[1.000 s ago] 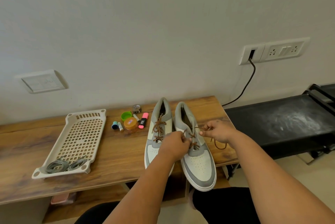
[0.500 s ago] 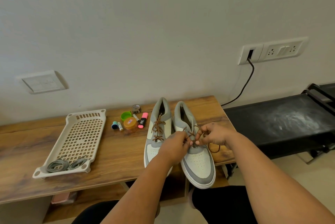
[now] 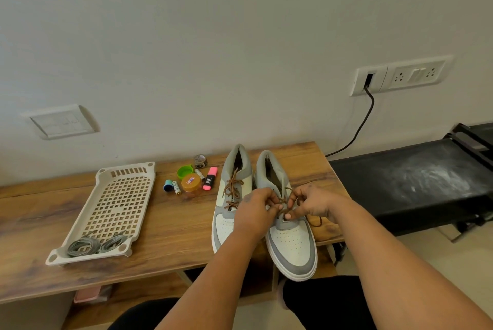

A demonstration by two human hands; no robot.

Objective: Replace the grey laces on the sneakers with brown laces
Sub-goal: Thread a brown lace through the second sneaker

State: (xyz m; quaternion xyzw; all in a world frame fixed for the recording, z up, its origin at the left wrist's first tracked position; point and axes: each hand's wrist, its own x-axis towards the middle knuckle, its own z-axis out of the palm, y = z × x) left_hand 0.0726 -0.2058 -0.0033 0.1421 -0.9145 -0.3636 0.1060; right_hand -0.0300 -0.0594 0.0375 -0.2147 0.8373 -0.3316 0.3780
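While the left hand (image 3: 254, 209) and right hand (image 3: 310, 202) each pinch the brown lace (image 3: 286, 205) over the right sneaker (image 3: 289, 239) on the table (image 3: 170, 228), equal tension on both ends should seat the knot snugly against the tongue.

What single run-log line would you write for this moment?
step: tying brown lace on right sneaker | left hand: pinches lace | right hand: pinches lace | left sneaker: laced brown | grey laces: in tray
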